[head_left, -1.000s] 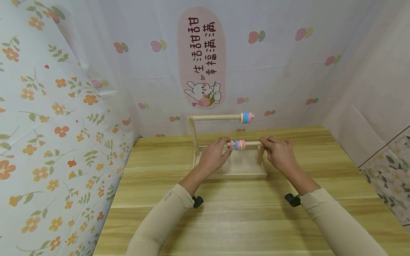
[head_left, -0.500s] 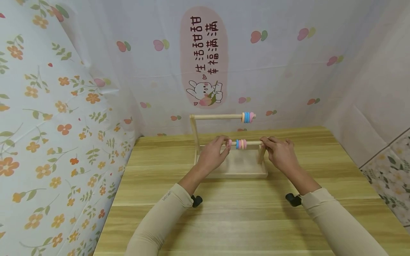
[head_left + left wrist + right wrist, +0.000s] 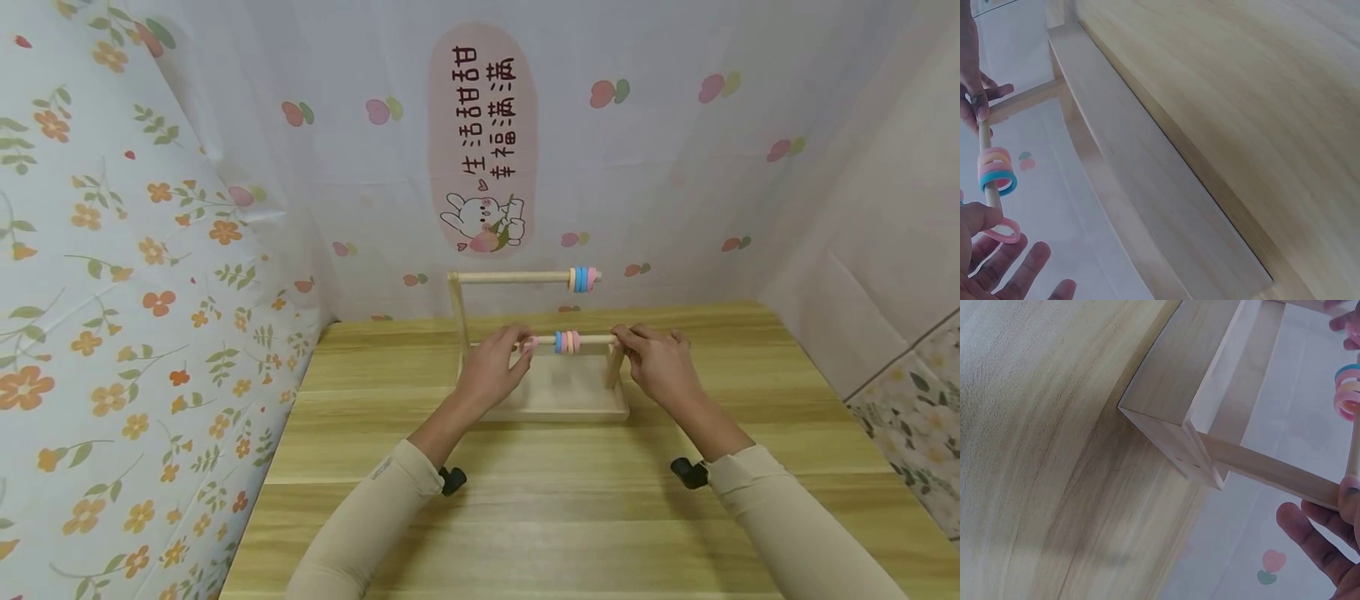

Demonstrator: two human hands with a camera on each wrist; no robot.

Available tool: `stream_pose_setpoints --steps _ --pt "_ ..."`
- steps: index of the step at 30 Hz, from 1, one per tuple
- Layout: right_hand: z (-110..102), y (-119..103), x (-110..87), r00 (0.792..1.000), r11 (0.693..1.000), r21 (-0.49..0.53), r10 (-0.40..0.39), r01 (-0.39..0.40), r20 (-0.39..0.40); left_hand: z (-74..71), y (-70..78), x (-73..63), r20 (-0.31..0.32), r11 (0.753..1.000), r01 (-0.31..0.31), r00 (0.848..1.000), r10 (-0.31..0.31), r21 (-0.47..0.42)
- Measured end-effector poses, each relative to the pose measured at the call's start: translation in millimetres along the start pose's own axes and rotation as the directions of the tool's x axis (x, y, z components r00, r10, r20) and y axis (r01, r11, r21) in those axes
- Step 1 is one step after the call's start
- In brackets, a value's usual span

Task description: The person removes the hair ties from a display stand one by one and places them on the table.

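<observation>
My left hand pinches a pink hair tie between thumb and finger, right at the free left end of the lower wooden rod. Its other fingers are spread in the left wrist view. Several pink, cream and blue hair ties sit bunched around the middle of that rod. My right hand holds the rod's right end, where it meets the short upright post; thumb and fingers close around that corner. Both rods belong to a wooden stand with a shallow tray base.
Behind, a higher rod on a taller post carries several cream, blue and pink hair ties near its right end. The stand rests on a wood-grain table. A printed curtain hangs close behind it.
The pink hair tie in my left hand has moved left, away from the bunch along the lower rod to its free end. My right hand stays at the rod's right end.
</observation>
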State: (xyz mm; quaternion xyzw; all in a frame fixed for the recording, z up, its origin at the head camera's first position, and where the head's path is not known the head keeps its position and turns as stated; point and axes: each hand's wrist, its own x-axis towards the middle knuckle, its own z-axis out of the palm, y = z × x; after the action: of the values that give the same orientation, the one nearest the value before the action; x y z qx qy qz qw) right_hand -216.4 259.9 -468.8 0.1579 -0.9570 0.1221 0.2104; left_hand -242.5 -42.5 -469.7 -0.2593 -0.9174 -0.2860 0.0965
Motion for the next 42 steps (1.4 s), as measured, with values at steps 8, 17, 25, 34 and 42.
stream_pose_setpoints --steps 8,17,25,34,42 --pt "0 3 0.2 1.0 1.0 -0.002 0.004 -0.004 0.008 -6.3 -3.3 -12.7 -0.007 0.998 -0.01 1.0 0.01 0.067" --pt "0 4 0.8 1.0 1.0 -0.004 -0.007 0.007 -0.019 -11.4 -9.4 -25.4 -0.012 0.988 -0.051 0.999 0.053 0.144" --pt "2 3 -0.4 0.999 1.0 -0.007 -0.021 0.021 -0.026 -16.5 -17.1 -43.7 0.031 0.989 -0.031 0.999 0.027 0.143" --pt "0 2 0.3 1.0 1.0 -0.007 -0.009 0.009 -0.009 -20.1 -25.3 -64.8 0.067 0.978 -0.067 0.996 0.055 0.196" --pt "2 -1 -0.3 1.0 1.0 -0.006 -0.003 0.003 -0.023 -18.5 -31.7 -82.8 0.092 0.971 -0.101 0.992 0.082 0.218"
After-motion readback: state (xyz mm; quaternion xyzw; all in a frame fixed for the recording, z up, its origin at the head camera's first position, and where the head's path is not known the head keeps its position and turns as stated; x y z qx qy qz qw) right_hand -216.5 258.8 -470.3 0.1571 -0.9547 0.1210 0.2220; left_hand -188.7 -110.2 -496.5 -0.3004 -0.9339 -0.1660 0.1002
